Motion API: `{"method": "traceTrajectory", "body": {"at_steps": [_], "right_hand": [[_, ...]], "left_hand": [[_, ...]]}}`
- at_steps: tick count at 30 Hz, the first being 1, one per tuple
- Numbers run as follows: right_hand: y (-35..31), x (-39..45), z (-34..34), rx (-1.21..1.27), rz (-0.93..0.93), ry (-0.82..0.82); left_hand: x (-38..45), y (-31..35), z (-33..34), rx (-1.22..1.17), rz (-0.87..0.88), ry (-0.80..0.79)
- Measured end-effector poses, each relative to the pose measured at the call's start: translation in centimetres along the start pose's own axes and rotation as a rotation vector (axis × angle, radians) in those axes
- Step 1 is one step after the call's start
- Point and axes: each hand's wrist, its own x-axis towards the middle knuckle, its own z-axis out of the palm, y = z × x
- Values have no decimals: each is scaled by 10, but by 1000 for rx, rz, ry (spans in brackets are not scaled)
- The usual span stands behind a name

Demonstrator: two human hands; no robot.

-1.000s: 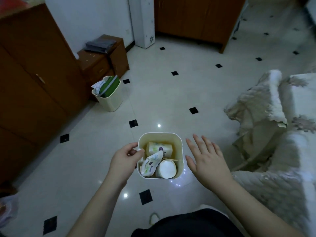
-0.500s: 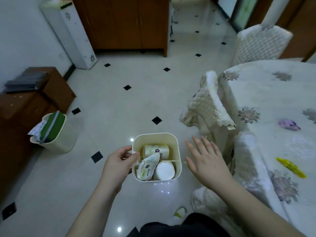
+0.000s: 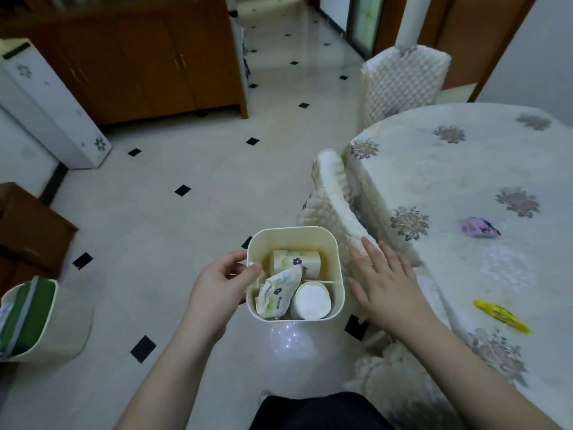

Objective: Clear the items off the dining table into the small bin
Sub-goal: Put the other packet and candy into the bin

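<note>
small bin point(image 3: 336, 274), already holding paper cups point(image 3: 296, 262), hangs over the floor, its left rim pinched by the left hand point(image 3: 221, 287). right hand point(image 3: 386, 282) hovers flat and empty beside it. likely next: carry it right to the counter point(image 3: 449, 181) for the yellow wrapper point(image 3: 500, 315) and purple wrapper point(image 3: 477, 226).
</note>
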Motion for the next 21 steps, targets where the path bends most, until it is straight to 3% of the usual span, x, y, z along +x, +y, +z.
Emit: {"method": "traceTrajectory", "body": {"at_steps": [14,21], "right_hand": [[28,90,-8,-11,388,11],[26,85,-15,-33,586,67]], "left_hand": [[162,54,25,45,55,-374],[213,86,79,104,118,-619]]}}
